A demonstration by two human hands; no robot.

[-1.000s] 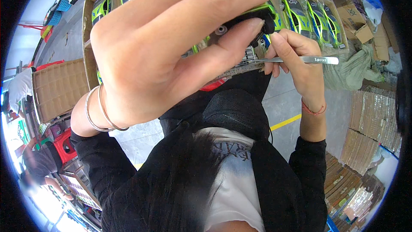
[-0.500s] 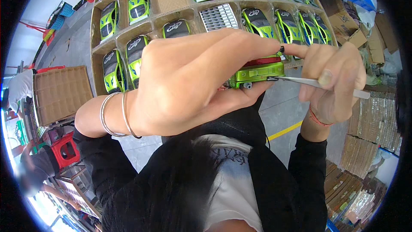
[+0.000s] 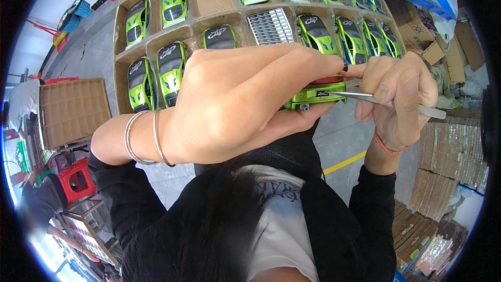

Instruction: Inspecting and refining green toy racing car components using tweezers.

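Up close to the camera, the left hand (image 3: 235, 104) is filling the middle of the view, its back turned upward and its fingers curling over a green toy car (image 3: 314, 95), gripping it with the thumb pressing from below. Two thin metal bangles (image 3: 143, 138) are sitting on the left wrist, and the forearm is running down and to the left into a black sleeve. The right hand (image 3: 399, 96) is coming up from the lower right, its wrist bent, with a red string bracelet (image 3: 383, 146) around it. Its fingers are pinching a pair of metal tweezers (image 3: 386, 103), whose tips are pointing left and touching the side of the toy car, where a small dark sticker (image 3: 322, 93) is lying against the green body. The two hands are working close together, almost touching at the fingertips, each one clamped on its own thing. The car is being held in the air, above the person's chest and in front of a cardboard tray (image 3: 125, 36) divided into compartments. More green toy cars (image 3: 175, 4) are lying one to a compartment in that tray, and a silver ribbed part (image 3: 270, 26) is occupying one cell just beyond the left knuckles. Flattened cardboard stacks (image 3: 449, 151) are standing at the right.
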